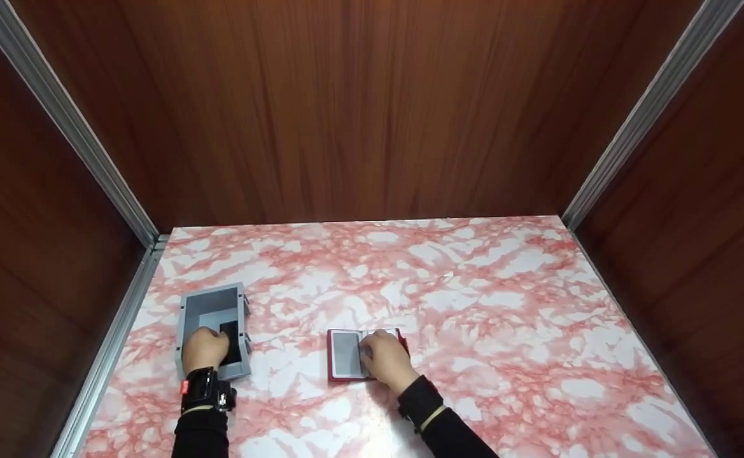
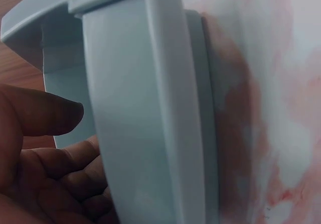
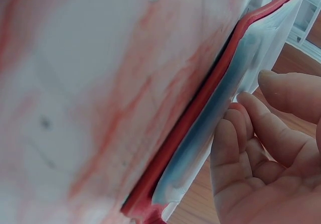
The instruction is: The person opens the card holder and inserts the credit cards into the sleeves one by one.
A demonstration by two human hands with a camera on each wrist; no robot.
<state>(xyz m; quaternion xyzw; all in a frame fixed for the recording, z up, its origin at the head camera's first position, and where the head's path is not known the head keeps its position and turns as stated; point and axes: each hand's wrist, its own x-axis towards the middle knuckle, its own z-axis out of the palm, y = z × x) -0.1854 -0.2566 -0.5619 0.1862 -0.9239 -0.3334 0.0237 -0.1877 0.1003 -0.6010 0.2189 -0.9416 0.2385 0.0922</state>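
A red card holder (image 1: pixel 331 356) lies spread flat on the table, with clear plastic sleeves inside. My right hand (image 1: pixel 386 361) is over its middle, thumb and index fingertip pinching the edge of a clear sleeve (image 3: pixel 268 38). The other right fingers curl beside the sleeves. Farther left, my left hand (image 1: pixel 205 348) reaches into a grey plastic box (image 1: pixel 242 318). Inside it, close to the right of that hand, is a dark flat rectangular thing (image 1: pixel 233 343). In the left wrist view the thumb stands apart from loosely bent fingers, and the box wall hides the fingertips.
The table top (image 1: pixel 473 369) has a red-and-white marbled pattern. Brown wood-grain panels (image 1: pixel 359 114) rise at the back and both sides, with metal rails (image 1: pixel 652 114) at the corners. Small clips (image 1: pixel 248 340) stick out from the box's right side.
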